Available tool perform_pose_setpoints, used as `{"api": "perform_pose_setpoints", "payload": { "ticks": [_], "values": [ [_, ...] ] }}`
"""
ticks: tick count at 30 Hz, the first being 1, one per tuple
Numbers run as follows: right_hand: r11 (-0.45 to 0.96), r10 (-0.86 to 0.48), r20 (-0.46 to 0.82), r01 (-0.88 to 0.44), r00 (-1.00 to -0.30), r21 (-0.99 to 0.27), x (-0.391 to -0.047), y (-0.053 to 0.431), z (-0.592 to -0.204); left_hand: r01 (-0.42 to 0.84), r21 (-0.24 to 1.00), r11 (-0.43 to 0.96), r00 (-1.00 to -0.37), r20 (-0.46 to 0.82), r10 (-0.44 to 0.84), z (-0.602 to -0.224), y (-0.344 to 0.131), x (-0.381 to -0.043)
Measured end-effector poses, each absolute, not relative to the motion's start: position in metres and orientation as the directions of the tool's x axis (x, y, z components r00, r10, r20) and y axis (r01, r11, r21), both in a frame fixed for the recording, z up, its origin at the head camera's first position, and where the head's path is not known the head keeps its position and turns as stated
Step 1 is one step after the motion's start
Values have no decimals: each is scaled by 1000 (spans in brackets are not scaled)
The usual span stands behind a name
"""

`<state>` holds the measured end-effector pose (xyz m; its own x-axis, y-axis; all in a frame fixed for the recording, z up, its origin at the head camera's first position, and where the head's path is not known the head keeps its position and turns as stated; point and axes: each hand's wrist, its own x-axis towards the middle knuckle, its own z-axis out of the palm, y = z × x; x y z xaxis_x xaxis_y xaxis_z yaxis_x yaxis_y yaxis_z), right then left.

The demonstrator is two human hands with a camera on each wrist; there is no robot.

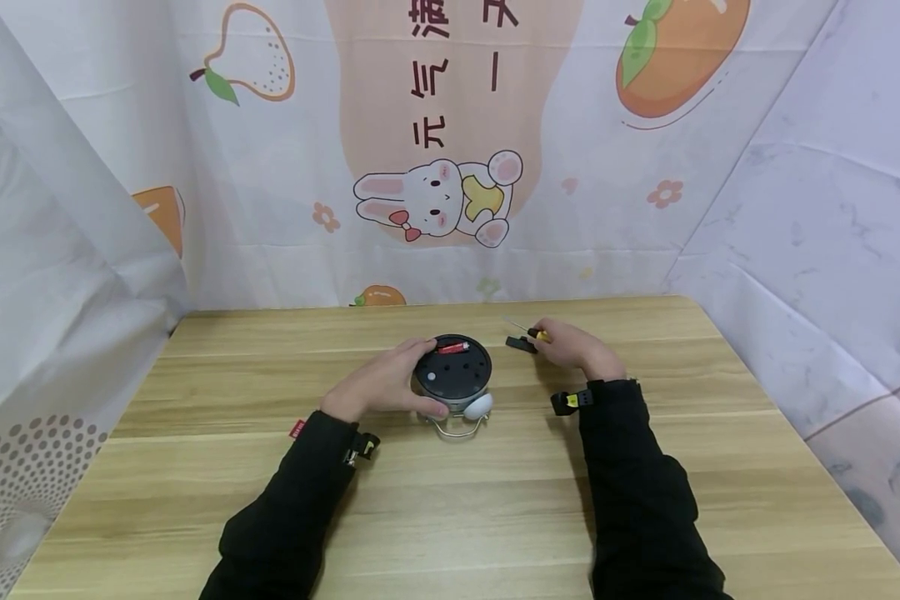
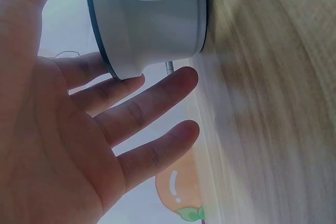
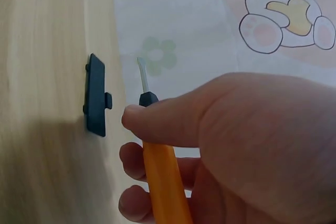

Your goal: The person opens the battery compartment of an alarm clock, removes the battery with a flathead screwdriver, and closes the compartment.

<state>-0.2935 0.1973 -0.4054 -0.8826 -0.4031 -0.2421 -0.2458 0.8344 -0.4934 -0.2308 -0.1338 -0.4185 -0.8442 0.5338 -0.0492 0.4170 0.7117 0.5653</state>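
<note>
A round alarm clock [image 1: 457, 379] lies face down on the table, its black back upward. A red battery [image 1: 452, 348] shows in the slot near the back's top edge. My left hand [image 1: 382, 382] holds the clock from its left side, thumb by the bell end and fingers at the far rim. In the left wrist view two fingers are at the pale casing [image 2: 149, 30], while the other two stick out free. My right hand [image 1: 573, 346] grips an orange-handled screwdriver [image 3: 165, 182], its flat tip pointing away. A black battery cover [image 3: 95, 95] lies on the table just beside it.
The wooden table [image 1: 495, 517] runs up to a printed cloth [image 1: 270, 208] hanging behind it. More cloth hangs at the left and right sides. One white bell [image 1: 478, 407] and a wire handle [image 1: 457, 435] project from the clock's near end.
</note>
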Motion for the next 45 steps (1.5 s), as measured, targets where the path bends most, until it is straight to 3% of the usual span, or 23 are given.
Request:
{"api": "perform_pose_setpoints", "payload": {
  "ticks": [45],
  "values": [
    [889,-244,-242,-117,-939,-444,-295,213,-418,420,585,694,-841,-37,540,-418,-133,-228]
  ]
}}
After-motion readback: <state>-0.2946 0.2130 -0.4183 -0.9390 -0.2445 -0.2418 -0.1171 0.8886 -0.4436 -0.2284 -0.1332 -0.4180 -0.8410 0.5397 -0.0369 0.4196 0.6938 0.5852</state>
